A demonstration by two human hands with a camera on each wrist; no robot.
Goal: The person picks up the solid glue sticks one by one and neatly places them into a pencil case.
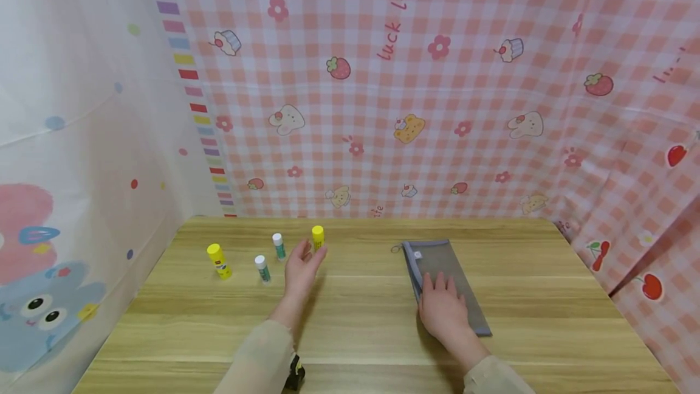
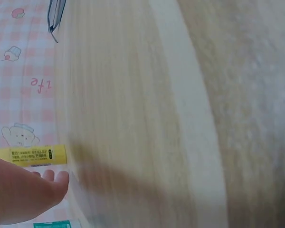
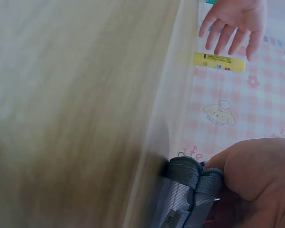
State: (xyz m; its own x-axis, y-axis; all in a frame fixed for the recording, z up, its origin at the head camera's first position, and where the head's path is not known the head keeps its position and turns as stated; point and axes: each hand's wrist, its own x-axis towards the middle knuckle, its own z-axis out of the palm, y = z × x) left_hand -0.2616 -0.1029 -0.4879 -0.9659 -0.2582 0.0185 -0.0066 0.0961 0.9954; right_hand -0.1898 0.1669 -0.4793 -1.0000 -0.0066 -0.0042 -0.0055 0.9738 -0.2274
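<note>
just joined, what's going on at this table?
A person is working with both hands. The left hand is beside a yellow tube, fingers spread and not gripping it. The right hand is on a gray mesh pouch; its thumb is hidden in the head view, so I can't tell if it's pinching. Another yellow tube and two white-capped tubes stand upright on the table, left of the left hand.

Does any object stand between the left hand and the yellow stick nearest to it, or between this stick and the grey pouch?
Nothing visible stands between the left hand and that yellow stick. Both white-capped sticks are to the hand's left; only tabletop separates yellow stick and grey pouch.
</note>
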